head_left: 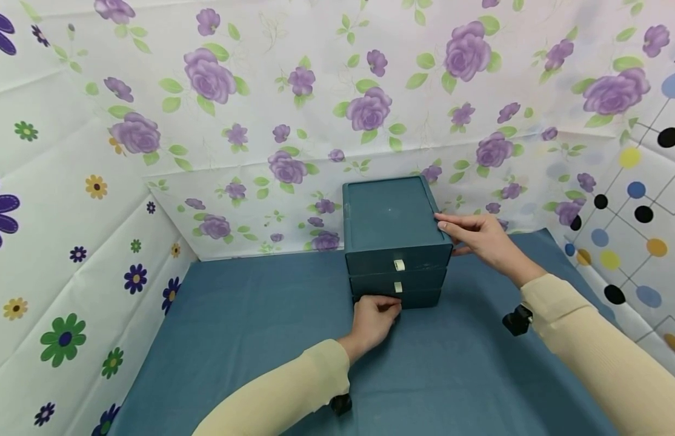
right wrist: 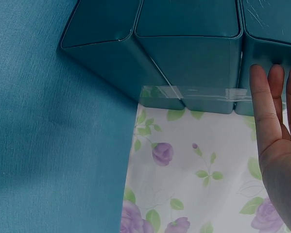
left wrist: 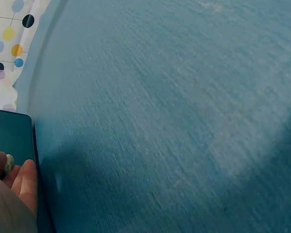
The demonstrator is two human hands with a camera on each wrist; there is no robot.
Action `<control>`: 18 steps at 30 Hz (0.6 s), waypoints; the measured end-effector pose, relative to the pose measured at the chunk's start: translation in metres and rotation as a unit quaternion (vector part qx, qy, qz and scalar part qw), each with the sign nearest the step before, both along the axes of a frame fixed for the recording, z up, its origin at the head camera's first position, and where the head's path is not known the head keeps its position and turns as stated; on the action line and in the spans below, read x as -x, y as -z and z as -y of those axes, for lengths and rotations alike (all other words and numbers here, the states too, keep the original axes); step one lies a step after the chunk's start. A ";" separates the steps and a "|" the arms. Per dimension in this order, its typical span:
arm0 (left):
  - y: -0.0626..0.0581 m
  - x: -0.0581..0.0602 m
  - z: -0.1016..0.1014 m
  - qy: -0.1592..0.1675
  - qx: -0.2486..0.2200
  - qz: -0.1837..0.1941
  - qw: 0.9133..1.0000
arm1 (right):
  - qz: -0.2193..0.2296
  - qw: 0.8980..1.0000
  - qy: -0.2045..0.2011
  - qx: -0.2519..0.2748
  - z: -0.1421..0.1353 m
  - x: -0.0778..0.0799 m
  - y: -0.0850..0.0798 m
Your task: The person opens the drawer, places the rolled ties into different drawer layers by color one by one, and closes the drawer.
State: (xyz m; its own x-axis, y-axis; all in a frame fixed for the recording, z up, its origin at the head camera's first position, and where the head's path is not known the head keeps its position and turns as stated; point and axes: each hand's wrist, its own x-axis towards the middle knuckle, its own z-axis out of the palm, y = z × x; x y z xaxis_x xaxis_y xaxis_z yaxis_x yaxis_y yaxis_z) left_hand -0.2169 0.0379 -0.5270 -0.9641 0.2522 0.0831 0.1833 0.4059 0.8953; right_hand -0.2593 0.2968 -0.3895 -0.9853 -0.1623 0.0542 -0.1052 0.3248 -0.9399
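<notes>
A dark teal box of three stacked drawers (head_left: 389,212) stands on the blue cloth against the back wall. Cream knobs mark the top drawer (head_left: 400,265) and the middle drawer (head_left: 398,287). Low at the front, my left hand (head_left: 372,322) pinches the bottom drawer's knob (left wrist: 8,163), which shows between thumb and fingers in the left wrist view. My right hand (head_left: 482,242) steadies the box from the right, thumb and forefinger at its top edge. In the right wrist view its straight fingers (right wrist: 262,97) lie along the side of the top drawer.
Blue cloth (head_left: 250,327) covers the table. A white sheet with purple roses (head_left: 288,166) hangs behind the box; a flowered sheet (head_left: 65,254) lines the left and a dotted one (head_left: 637,212) the right. Clear tape (right wrist: 208,93) runs across the box's side.
</notes>
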 end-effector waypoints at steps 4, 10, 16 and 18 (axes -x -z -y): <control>-0.001 0.000 0.001 0.006 0.010 -0.021 1.000 | 0.002 1.000 0.002 0.000 0.000 0.000 0.000; -0.002 0.000 0.003 0.011 0.012 -0.021 1.000 | 0.001 1.000 0.002 -0.003 0.002 -0.004 -0.002; -0.005 -0.002 0.004 0.025 0.010 -0.010 1.000 | 0.009 1.000 0.003 -0.006 0.009 -0.016 -0.020; -0.007 -0.002 0.005 0.038 0.011 -0.005 0.999 | 0.010 1.000 0.004 -0.009 0.006 -0.014 -0.016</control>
State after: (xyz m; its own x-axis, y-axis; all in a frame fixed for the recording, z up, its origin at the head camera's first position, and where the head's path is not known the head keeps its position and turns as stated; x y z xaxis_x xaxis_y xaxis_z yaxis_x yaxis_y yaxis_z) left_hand -0.2146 0.0331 -0.5199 -0.9413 0.3264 0.0860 0.2229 0.4096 0.8846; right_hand -0.2450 0.2907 -0.3734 -0.9875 -0.1543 0.0319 -0.0838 0.3425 -0.9358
